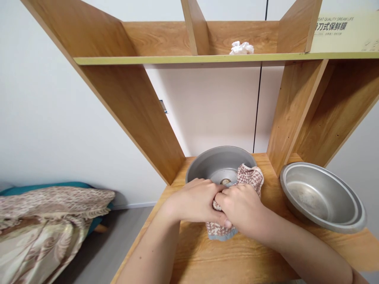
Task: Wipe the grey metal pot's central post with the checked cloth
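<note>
My left hand (196,199) and my right hand (243,207) are pressed together at the near rim of a grey metal pot (213,161) standing on the wooden table (225,256). Both hands are closed on a brown-and-white patterned cloth (250,177). The cloth drapes over the pot's near rim, and its lower edge hangs out below my hands onto the table. A small round fitting shows at the bottom of the pot, just beyond my fingers.
A wide steel basin (322,195) sits on the table to the right. Slanted wooden shelf panels (136,114) rise on both sides. A crumpled white tissue (241,48) lies on the upper shelf. A patterned blanket (44,221) lies low at the left.
</note>
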### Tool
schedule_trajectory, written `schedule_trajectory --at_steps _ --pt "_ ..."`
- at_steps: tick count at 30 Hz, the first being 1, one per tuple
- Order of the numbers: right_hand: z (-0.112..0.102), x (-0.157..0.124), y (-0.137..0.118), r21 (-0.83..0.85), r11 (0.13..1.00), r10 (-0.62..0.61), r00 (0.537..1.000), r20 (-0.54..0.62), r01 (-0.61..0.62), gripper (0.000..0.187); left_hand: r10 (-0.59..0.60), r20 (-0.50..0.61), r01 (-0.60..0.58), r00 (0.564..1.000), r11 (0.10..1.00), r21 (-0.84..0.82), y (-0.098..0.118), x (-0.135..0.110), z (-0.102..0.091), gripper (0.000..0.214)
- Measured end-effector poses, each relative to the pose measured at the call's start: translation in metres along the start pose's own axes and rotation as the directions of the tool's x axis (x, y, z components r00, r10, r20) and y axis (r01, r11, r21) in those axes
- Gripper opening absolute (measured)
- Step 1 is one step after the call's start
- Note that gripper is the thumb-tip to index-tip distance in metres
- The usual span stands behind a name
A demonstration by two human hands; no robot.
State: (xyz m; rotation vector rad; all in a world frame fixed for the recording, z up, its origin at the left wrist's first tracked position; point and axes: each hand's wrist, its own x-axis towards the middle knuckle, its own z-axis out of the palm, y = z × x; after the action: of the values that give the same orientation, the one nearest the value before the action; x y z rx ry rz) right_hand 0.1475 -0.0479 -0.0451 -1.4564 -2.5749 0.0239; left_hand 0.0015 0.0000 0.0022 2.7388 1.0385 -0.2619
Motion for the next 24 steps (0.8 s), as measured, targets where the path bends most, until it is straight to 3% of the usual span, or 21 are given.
schedule_trajectory --at_steps 9,24 --pt "-0.012 -0.004 0.004 -0.022 1.000 -0.002 0.998 0.057 0.003 0.017 0.021 -0.001 -0.021 1.000 1.000 0.005 0.002 -0.002 -0.001 0.055" --pt "-0.009 -0.004 0.009 -0.079 0.997 0.002 0.998 0.058 0.002 0.017 0.029 -0.019 -0.028 0.999 0.999 0.035 0.004 -0.003 -0.003 0.055"
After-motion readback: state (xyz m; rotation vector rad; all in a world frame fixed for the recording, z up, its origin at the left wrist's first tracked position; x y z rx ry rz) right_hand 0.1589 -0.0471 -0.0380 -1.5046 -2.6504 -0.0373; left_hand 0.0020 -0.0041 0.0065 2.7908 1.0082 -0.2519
